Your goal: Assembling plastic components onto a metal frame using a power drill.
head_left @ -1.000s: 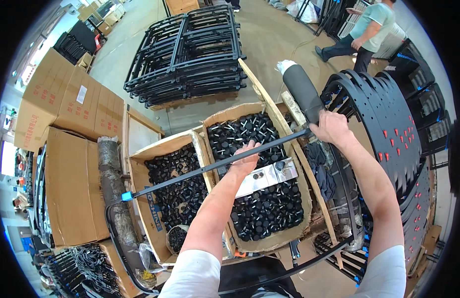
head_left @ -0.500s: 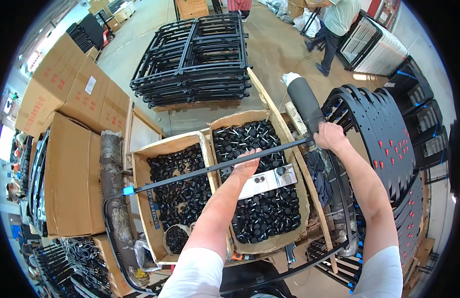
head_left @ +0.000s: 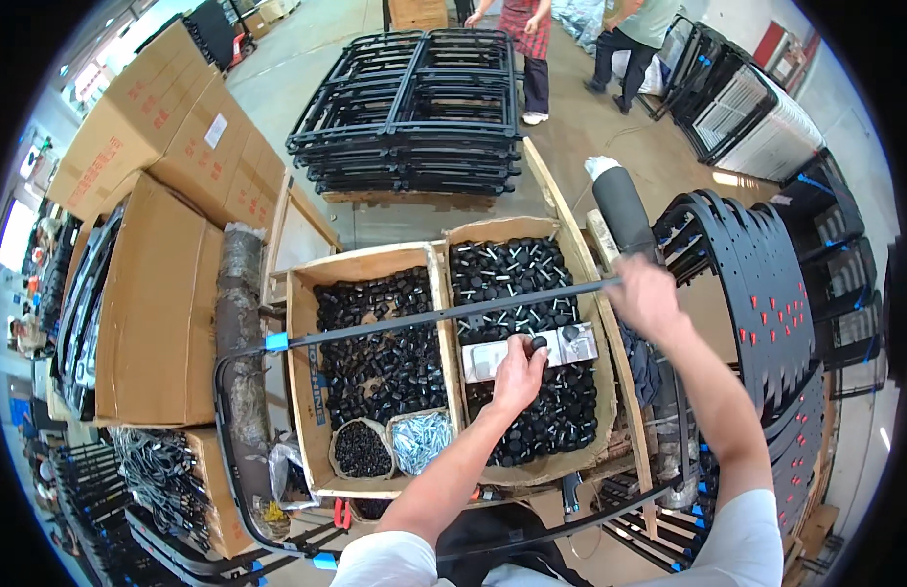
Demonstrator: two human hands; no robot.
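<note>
A black tubular frame [head_left: 400, 323] with rounded corners spans the boxes in front of me, its crossbar over them. My left hand [head_left: 518, 377] is closed in a pinch on a round black screw-in foot [head_left: 539, 343], above a pale flat strip [head_left: 483, 361]. That strip lies across the right-hand box [head_left: 610, 430], which holds many similar black feet [head_left: 512, 269] with metal studs. At the crossbar's right end, my right hand [head_left: 647, 295] is against the frame's corner; motion smears its fingers, so their grip cannot be made out.
The left box [head_left: 295, 391] holds black caps, a tub of small black parts [head_left: 361, 448] and silver screws [head_left: 421, 442]. A dark roll [head_left: 625, 201] and curved black panels [head_left: 757, 274] stand right. Stacked frames [head_left: 405, 117] and two people are beyond; cartons [head_left: 155, 313] stand left.
My left hand has come back below the crossbar and now pinches a black foot. My right hand has shifted slightly at the corner. The view has tilted, and a person in red has come further into sight.
</note>
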